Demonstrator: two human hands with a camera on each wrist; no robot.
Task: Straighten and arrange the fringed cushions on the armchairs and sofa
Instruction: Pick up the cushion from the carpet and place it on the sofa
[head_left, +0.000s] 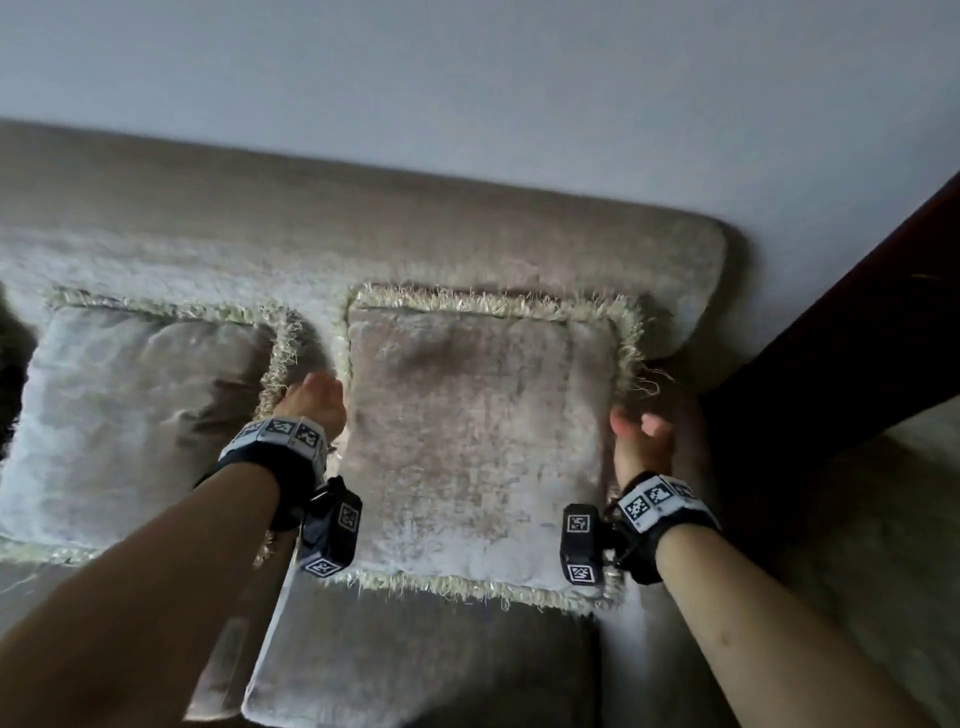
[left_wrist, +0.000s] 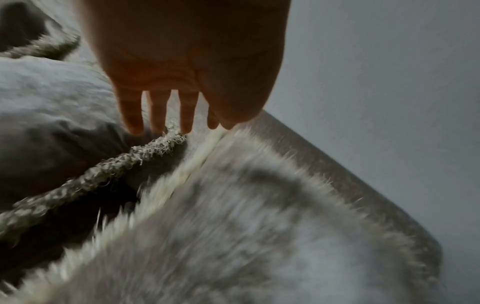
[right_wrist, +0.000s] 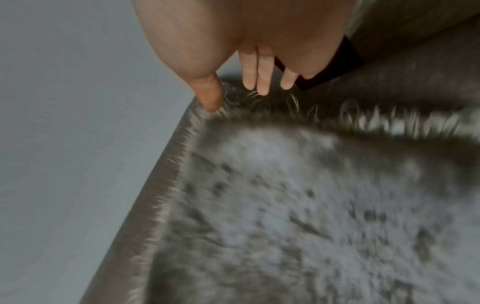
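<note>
Two beige velvet cushions with cream fringe lean against the sofa back. The right cushion (head_left: 478, 441) (left_wrist: 259, 236) (right_wrist: 311, 205) stands upright between my hands. My left hand (head_left: 317, 400) (left_wrist: 176, 123) lies with straight fingers along its left edge, in the gap beside the left cushion (head_left: 130, 415) (left_wrist: 52, 133). My right hand (head_left: 644, 441) (right_wrist: 246, 88) is at its right edge, fingers straight, thumb tip touching the fringe near the upper corner. Neither hand grips anything. The left cushion looks dented and slumped.
The sofa's backrest (head_left: 363, 218) runs behind the cushions under a plain grey wall (head_left: 519, 78). A seat cushion (head_left: 415, 665) lies below. At the right are a dark wooden piece (head_left: 857, 338) and the sofa's padded arm (head_left: 883, 519).
</note>
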